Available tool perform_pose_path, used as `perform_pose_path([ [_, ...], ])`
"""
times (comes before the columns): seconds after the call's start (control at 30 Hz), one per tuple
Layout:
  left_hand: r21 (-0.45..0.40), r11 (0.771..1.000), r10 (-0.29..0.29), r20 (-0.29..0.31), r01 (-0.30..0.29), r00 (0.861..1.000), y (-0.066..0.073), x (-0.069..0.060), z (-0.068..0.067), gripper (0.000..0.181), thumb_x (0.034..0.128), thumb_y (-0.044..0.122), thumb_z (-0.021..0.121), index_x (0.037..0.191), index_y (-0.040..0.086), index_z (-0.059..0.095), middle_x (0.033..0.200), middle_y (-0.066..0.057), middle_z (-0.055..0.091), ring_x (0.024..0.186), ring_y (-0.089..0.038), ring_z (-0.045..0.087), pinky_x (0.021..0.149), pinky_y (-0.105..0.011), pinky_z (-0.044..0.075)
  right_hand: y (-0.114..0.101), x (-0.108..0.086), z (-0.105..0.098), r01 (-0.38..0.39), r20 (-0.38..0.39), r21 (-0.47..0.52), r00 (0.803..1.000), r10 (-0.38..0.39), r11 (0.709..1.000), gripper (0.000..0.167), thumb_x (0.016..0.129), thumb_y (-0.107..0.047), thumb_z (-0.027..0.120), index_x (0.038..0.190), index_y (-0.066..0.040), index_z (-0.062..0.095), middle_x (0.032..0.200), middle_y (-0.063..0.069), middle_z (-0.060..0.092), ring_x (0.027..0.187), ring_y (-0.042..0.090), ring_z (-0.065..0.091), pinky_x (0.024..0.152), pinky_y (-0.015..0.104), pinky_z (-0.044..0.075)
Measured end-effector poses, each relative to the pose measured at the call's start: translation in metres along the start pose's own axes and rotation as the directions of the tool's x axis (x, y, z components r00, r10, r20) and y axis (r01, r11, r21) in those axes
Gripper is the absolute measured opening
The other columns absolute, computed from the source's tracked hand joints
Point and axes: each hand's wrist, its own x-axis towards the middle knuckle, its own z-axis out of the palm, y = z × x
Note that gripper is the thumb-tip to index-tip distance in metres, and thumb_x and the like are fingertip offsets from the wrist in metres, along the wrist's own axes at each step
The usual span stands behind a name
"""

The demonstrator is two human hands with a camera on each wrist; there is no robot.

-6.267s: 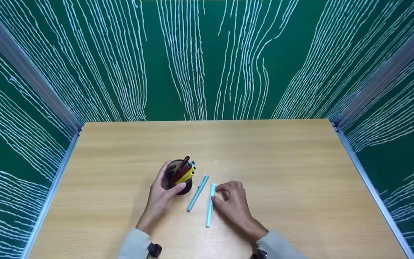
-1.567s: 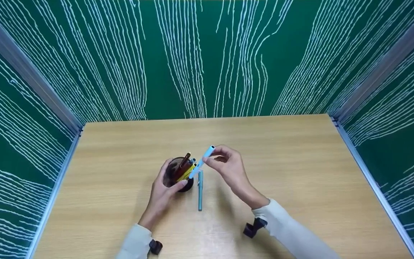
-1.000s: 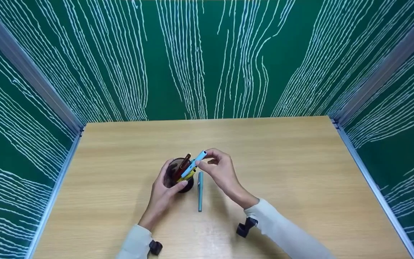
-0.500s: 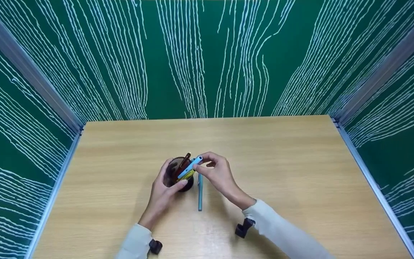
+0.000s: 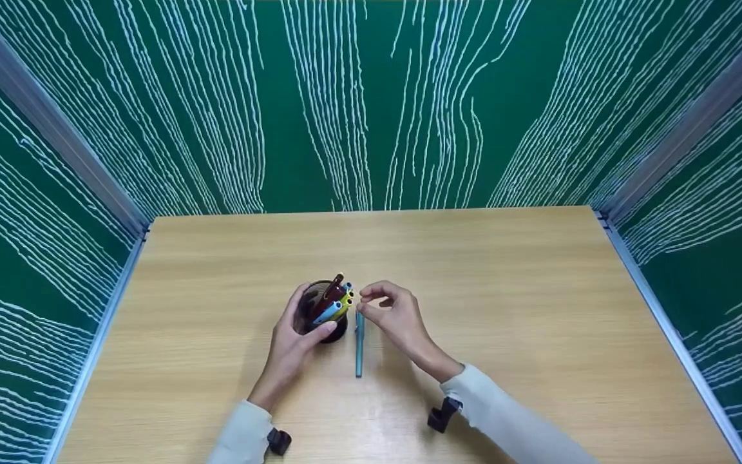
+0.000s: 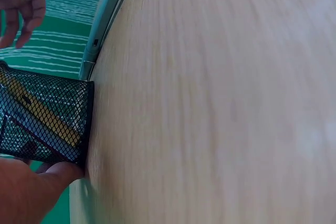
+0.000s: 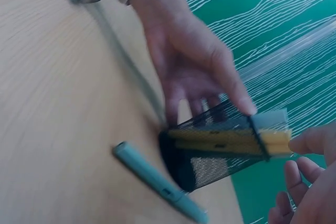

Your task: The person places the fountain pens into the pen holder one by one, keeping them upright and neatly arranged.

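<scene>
A black mesh pen cup stands on the table, gripped by my left hand with the thumb across its near side. Dark red pens, yellow pens and a light blue pen lean inside it. My right hand hovers just right of the cup's mouth, thumb and index finger apart, holding nothing. Below that hand a teal pen lies on the table. In the right wrist view, the right fingers are close to the ends of the yellow pens; contact there is unclear.
The wooden table is bounded by green panels with wavy white lines at the back and both sides. Metal posts rise at the back corners. Black cuff mounts sit at both wrists.
Over these seconds my right hand has lifted the light blue pen off the table, lowered it into the cup and let go. The teal pen has turned slightly; the left hand keeps its grip.
</scene>
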Motion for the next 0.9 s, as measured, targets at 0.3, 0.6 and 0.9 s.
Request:
perform_pose_path([
  [0.3,0.004,1.0,0.003,0.008,-0.003,1.0,0.0,0.0,0.001,0.094,0.0924,0.012,0.09,0.171,0.011,0.038,0.167,-0.008,0.051,0.155,-0.027,0.047,0.132,-0.042,0.033,0.032,-0.009,0.001,-0.084,0.044,0.031,0.996,0.083,0.996,0.02,0.091,-0.001,0.082,0.109,0.006,0.076,0.102,0.013,0.078,0.09,0.029,0.076,0.077,0.023,0.061],
  [0.6,-0.002,1.0,0.016,0.017,-0.016,1.0,-0.001,-0.001,-0.001,0.092,0.0923,0.011,0.09,0.17,0.017,0.041,0.167,-0.009,0.051,0.156,-0.027,0.046,0.13,-0.034,0.035,0.051,-0.011,0.006,-0.074,0.046,-0.031,0.996,0.075,0.997,0.019,0.091,0.0,0.082,0.108,0.004,0.076,0.096,0.007,0.076,0.086,0.016,0.069,0.078,0.022,0.057],
  [0.9,-0.005,1.0,0.015,0.018,-0.015,1.0,0.0,-0.001,0.0,0.092,0.0926,0.01,0.089,0.17,0.015,0.041,0.166,-0.009,0.052,0.155,-0.027,0.047,0.129,-0.032,0.036,0.064,-0.011,0.011,0.015,0.049,-0.171,0.999,-0.007,0.985,0.024,0.087,-0.006,0.089,0.107,0.002,0.079,0.099,0.009,0.077,0.096,0.022,0.064,0.09,0.03,0.05],
])
